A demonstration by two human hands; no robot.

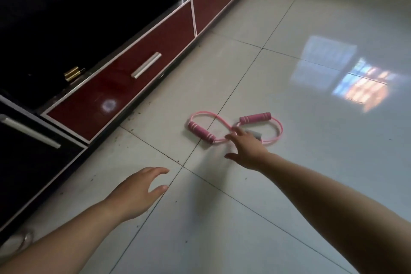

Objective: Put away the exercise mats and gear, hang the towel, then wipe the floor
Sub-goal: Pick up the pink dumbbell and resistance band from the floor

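In the head view, the pink figure-eight resistance band (201, 131) lies flat on the tiled floor (300, 184) at frame centre, near the red drawer cabinet (124, 78) at upper left. The right hand (246, 147) hovers over the band's crossing, fingers spread, gripping nothing; whether it touches cannot be told. The left hand (138, 191), lower centre, is loose and empty. Gathering the gear seems the step in hand. Next, the fingers likely need to curl round the crossing and lift.

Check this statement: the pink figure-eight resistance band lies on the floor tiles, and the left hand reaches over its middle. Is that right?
No: in the head view the right hand reaches over the middle of the band; the left hand hovers apart from it.
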